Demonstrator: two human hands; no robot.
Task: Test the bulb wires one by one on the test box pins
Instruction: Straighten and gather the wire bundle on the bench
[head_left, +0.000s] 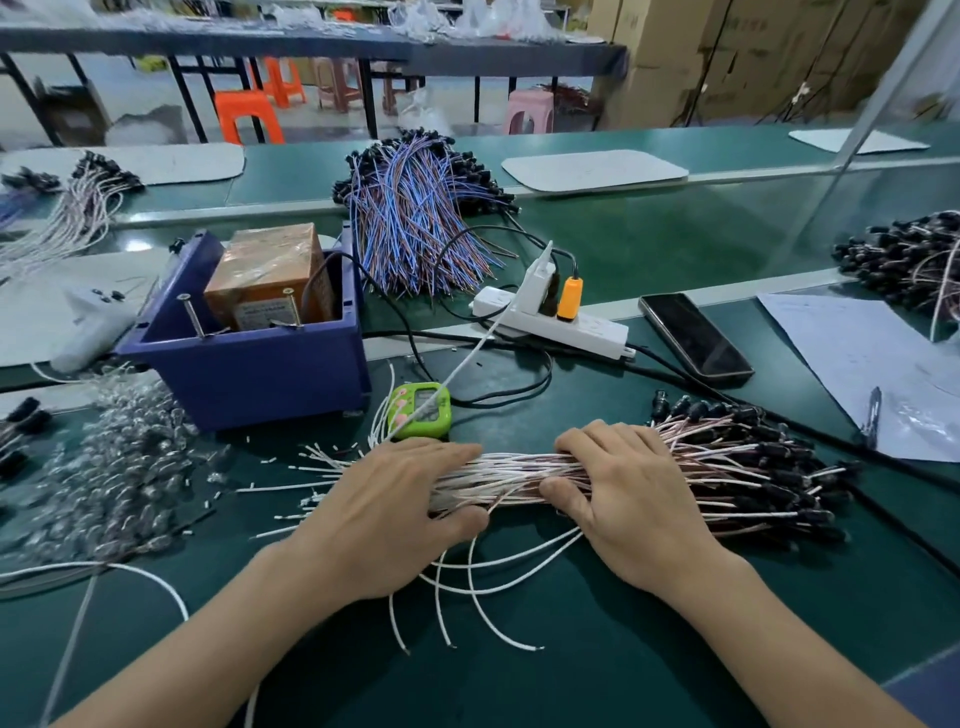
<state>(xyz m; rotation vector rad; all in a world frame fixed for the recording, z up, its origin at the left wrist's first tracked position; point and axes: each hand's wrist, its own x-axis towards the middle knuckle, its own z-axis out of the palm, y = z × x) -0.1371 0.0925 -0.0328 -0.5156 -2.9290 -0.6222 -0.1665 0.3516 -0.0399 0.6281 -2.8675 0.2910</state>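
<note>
1. The bundle of bulb wires (519, 470), lying on the bench (597, 649), is gripped by the left hand (395, 514), fingers (441, 457) curled closely over it.
2. It is clasped likewise by the right hand (631, 501), at 3 o'clock.
3. The blue test box (249, 379) is seen at 10 o'clock; the label (254, 317) inside cannot be read.

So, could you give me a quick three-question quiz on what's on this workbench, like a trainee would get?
1. True or false: the left hand and the right hand both hold the wire bundle.
2. The test box is: A red, B blue, C yellow?
3. How many metal pins stand on its front rim?
Key: 1 true; 2 B; 3 two.
</note>
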